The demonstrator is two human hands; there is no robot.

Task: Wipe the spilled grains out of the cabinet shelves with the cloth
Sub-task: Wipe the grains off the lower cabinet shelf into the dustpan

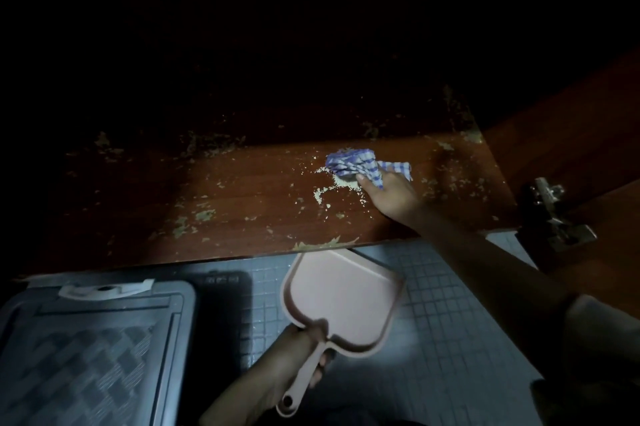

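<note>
Closest in, the left hand (294, 353) is wrapped round the handle of a pink dustpan (343, 297), its front lip tucked just under the shelf (225, 197) edge, above the tiled floor (433, 304). Further in, the right hand (391, 197) grips a bunched blue checked cloth (356, 164) pressed onto the wood, right against a little pile of grains (325, 190). More grains are scattered leftwards, and the back is too dark to see.

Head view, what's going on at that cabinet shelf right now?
The person's right hand grips a blue checked cloth on the wooden shelf, beside a small heap of grains. The left hand holds a pink dustpan by its handle just below the shelf's front edge, above the tiled floor. The pan looks empty, and grains lie scattered across the shelf.
</note>
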